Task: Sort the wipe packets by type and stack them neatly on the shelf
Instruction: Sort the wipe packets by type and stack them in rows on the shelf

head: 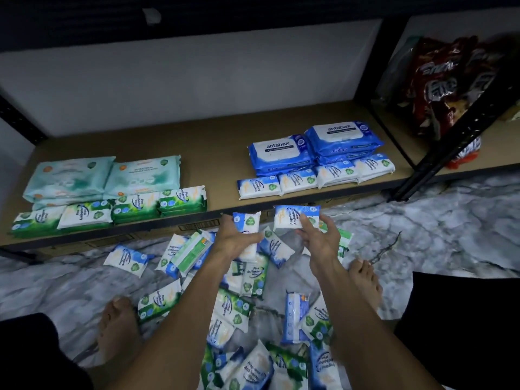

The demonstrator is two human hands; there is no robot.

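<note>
Loose packets [244, 370] litter the floor [422, 249], and the left grip [235, 240] and right grip [318, 237] each clasp one blue packet [295, 216] just before the shelf's [219, 170] front edge, where a careless drop could skew the blue row [298, 182].

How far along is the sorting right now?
Done: on the shelf, green packets and teal packs left, blue packets and antabax packs right. In hand: left hand holds one packet, right hand another packet. Left: the mixed pile on the floor.
</note>
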